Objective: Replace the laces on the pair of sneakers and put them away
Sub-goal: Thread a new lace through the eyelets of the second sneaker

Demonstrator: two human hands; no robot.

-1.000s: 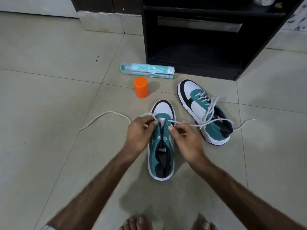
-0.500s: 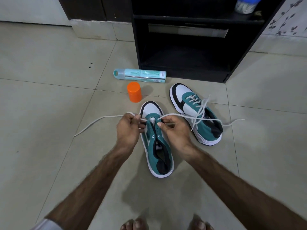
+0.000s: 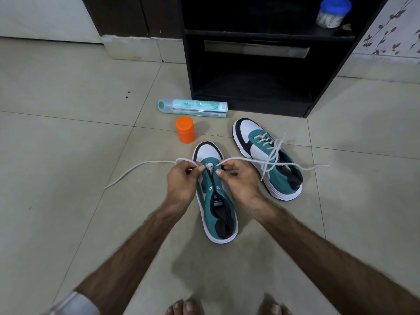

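Teal/white sneaker (image 3: pixel 216 208) is set on the floor (image 3: pixel 68 155) btwn both hands. White lace (image 3: pixel 141 165) is pinched at toe-end eyelets by left hand (image 3: pixel 181 183) & right hand (image 3: pixel 238 180). Tongue label unreadable.

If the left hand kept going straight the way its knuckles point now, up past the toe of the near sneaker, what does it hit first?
Most likely the orange cap, standing just beyond the near sneaker; the left hand aims roughly toward it. The lying spray can comes next. Depth is hard to judge.
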